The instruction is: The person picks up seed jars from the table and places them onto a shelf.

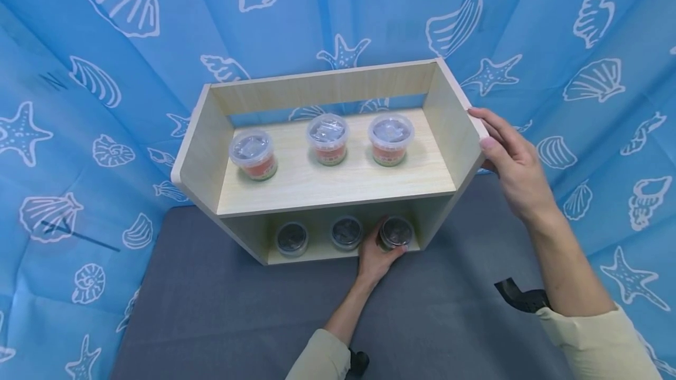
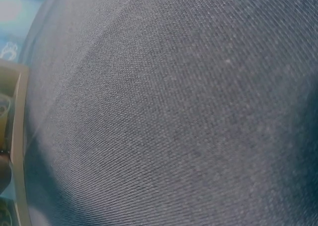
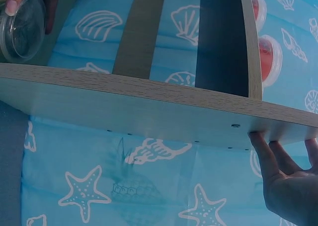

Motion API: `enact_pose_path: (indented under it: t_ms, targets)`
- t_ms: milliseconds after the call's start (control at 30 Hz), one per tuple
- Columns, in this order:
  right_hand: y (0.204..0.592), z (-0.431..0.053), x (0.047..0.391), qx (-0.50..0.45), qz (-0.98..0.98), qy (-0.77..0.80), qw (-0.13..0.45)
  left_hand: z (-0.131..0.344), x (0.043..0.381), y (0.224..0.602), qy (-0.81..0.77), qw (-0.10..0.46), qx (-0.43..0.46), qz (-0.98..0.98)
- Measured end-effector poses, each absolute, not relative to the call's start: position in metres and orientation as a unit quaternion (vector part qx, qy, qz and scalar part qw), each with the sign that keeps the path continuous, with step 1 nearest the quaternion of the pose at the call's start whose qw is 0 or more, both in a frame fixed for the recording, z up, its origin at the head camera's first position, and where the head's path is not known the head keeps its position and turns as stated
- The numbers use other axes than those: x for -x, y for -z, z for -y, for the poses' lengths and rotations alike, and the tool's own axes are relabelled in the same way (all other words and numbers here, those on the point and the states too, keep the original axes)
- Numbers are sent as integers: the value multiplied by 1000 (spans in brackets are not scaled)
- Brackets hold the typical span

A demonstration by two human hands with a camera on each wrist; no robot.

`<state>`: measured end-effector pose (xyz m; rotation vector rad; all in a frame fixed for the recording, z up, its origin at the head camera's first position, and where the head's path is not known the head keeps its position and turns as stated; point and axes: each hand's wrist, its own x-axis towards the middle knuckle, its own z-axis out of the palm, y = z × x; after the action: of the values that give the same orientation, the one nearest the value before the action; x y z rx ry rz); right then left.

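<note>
A small wooden two-tier shelf [image 1: 338, 197] stands on the table. In the lower tier my left hand [image 1: 374, 260] grips the rightmost clear plastic tub [image 1: 396, 232], thumb at its front and fingers round its left side. The right wrist view shows that tub [image 3: 22, 30] with fingertips on its lid. My right hand [image 1: 514, 163] touches the shelf's right side panel from outside, near its upper front edge. In the right wrist view, its extended fingers [image 3: 266, 154] press against the panel's outer face [image 3: 164, 114]. Beside the gripped tub are two more lidded tubs, the middle one [image 1: 346, 232] and the left one [image 1: 291, 238].
Three lidded tubs with reddish labels, left [image 1: 253, 154], middle [image 1: 328, 139] and right [image 1: 391, 139], stand on the upper tier. Dark grey cloth [image 1: 222, 315] covers the table. A blue shell-patterned curtain [image 1: 296, 16] hangs behind and at both sides.
</note>
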<state>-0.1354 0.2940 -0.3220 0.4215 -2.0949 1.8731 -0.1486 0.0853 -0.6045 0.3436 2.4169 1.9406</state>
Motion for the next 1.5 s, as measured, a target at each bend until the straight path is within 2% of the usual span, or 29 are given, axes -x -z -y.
enact_pose_path:
  t_ms: [433,833,1033,1333,1500]
  targets:
    - [323,-290,135,-127,732,-650,159,-81,147,603,-636,5,-104,-765]
    - [334,-289,128,-101,728,-655,175,-73,129,592,-628,4,-162,-761]
    - [344,-290,122,-72,776,-604,164,-69,123,587,-605,15,-150,-782]
    - [355,-291,119,-80,808,-563,154,-57,114,584,-591,-7,-159,-791]
    - [362,-294,115,-80,810,-560,151,-47,107,582,-595,5,-164,-787]
